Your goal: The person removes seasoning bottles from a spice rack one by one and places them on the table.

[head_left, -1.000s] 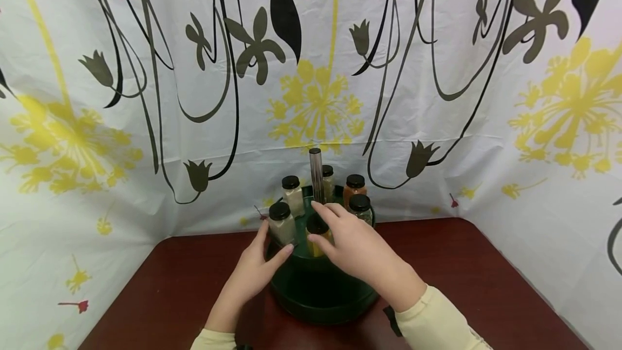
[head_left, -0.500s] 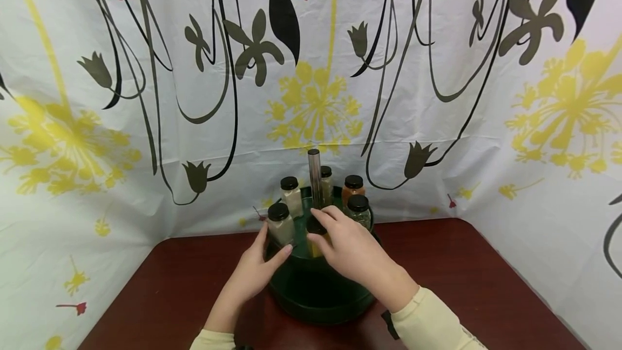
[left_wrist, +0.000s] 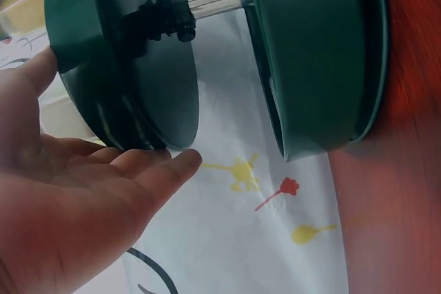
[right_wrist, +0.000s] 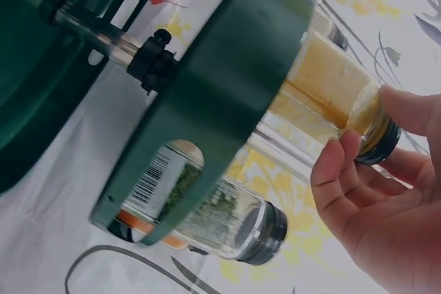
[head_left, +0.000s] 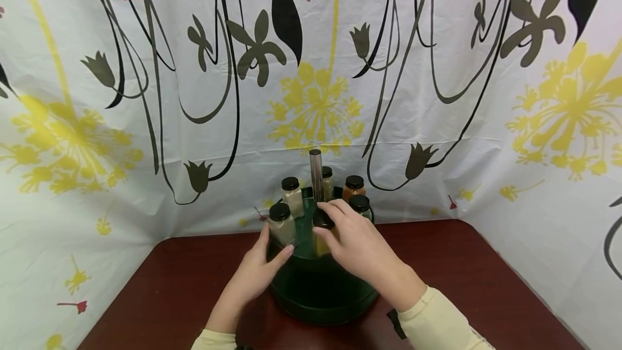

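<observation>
A green two-tier turntable rack (head_left: 323, 312) stands on the table, with black-lidded spice jars on its upper tier (right_wrist: 227, 67). My right hand (head_left: 357, 242) pinches a jar of yellow powder (right_wrist: 337, 80) around its black lid, thumb on one side and fingers on the other. The jar's base is hidden behind the tier's wall. My left hand (left_wrist: 83, 191) rests against the left side of the upper tier, thumb at the front wall and straight fingers along the lower edge. Just above it stands a jar of pale powder (head_left: 282, 228).
Other jars stand around the central clear post (head_left: 316, 177): a pale one (head_left: 292, 201), an orange-brown one (head_left: 353, 190) and one with green herbs (right_wrist: 224, 211). Below sits the lower tier. Behind the dark red table (head_left: 437, 263) hangs a flower-printed sheet (head_left: 218, 139).
My right hand has closed its fingers and thumb onto the yellow jar's lid, and the jar has shifted slightly to the right. The left hand stays in place.
</observation>
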A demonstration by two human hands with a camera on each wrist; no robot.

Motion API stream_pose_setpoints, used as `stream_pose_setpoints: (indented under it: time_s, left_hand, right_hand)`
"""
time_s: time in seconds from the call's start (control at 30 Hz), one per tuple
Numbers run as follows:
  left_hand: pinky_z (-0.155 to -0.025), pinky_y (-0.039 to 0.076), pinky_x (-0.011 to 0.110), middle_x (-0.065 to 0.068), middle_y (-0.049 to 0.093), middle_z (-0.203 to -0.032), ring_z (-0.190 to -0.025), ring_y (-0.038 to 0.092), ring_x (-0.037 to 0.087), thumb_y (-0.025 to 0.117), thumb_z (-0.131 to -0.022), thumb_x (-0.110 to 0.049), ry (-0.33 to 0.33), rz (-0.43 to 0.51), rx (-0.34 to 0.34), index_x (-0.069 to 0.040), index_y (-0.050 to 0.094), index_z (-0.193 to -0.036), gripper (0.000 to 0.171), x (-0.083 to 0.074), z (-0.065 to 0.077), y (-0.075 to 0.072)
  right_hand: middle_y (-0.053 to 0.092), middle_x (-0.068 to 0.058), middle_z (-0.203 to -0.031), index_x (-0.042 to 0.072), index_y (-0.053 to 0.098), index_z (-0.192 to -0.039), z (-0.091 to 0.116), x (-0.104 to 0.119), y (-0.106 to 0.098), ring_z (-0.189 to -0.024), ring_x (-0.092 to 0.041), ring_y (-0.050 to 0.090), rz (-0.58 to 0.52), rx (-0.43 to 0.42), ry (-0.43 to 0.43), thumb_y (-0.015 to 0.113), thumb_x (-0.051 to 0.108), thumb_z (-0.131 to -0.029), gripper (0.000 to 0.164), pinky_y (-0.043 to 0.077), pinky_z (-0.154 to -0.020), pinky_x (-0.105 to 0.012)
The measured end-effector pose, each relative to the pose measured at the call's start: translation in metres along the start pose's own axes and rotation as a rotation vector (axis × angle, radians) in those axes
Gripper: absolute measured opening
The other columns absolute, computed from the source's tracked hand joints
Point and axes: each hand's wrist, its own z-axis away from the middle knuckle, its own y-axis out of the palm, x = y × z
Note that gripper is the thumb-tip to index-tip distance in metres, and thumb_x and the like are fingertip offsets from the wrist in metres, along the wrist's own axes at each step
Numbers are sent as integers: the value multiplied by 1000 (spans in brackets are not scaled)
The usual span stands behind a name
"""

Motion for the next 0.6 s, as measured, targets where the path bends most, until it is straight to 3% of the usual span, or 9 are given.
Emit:
stream_pose_setpoints:
  time_s: [0.37,0.6]
  left_hand:
    - [-109,24,59,10,1,-160,-142,15,32,46,-93,-64,-24,-25,33,-12,-5,-156,96,-3,3,0]
    - [-110,23,58,8,-1,-160,-142,14,30,45,-93,-64,-24,-37,50,-14,-7,-155,95,-4,4,0]
  right_hand:
    - [53,-1,-127,13,54,-136,4,6,-28,-92,-11,62,-39,-78,-57,62,35,-94,48,55,-79,-37]
    - [50,4,-127,16,51,-138,24,10,-42,-68,3,52,-42,-94,-93,62,33,-95,48,51,-64,-25]
